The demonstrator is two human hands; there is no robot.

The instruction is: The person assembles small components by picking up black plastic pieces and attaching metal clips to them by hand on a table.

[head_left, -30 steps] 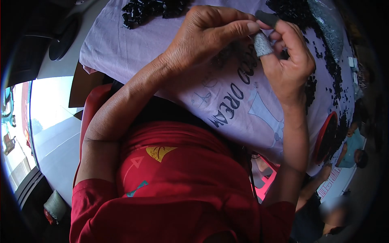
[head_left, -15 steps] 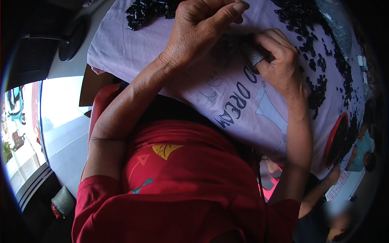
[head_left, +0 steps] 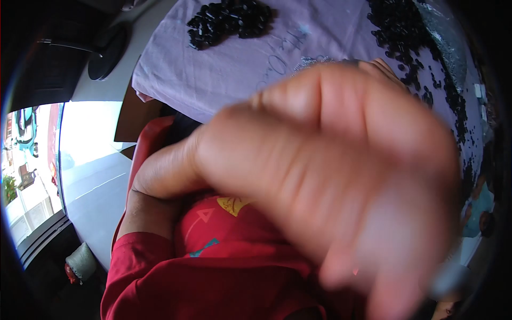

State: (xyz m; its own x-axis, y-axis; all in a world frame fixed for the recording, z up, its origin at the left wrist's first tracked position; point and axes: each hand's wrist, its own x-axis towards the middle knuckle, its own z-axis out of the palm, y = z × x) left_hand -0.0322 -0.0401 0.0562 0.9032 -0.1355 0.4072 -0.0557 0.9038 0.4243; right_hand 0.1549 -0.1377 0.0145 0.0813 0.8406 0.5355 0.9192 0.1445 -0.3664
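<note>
- The left hand [head_left: 320,160] fills the middle of the view, raised close to the camera and badly blurred. Its fingers look bent inward, but I cannot tell whether its grip is closed on anything.
- The right hand [head_left: 380,68] is almost wholly hidden behind the left one; only a bit of its fingers shows past the upper edge. The state of its grip cannot be told either.
- The small black pieces [head_left: 397,26] lie in a long, dense spread at the far right of the surface, thinning into scattered bits along its inner edge.
- A smaller black heap [head_left: 213,24] sits at the upper left, well apart from that spread and bunched together on the lilac cloth [head_left: 197,80].
- Beside the spread, at its outer side, lies a transparent plastic bag [head_left: 448,48]; its contents are too unclear to name.
- As to progress, the pieces are in two lots — a compact one and a far larger, loose one. If the small heap is the finished share, most is left, though that is a judgement; nothing shows how the two differ.
- Whatever lies right behind the left hand is out of sight — any piece being worked on included.
</note>
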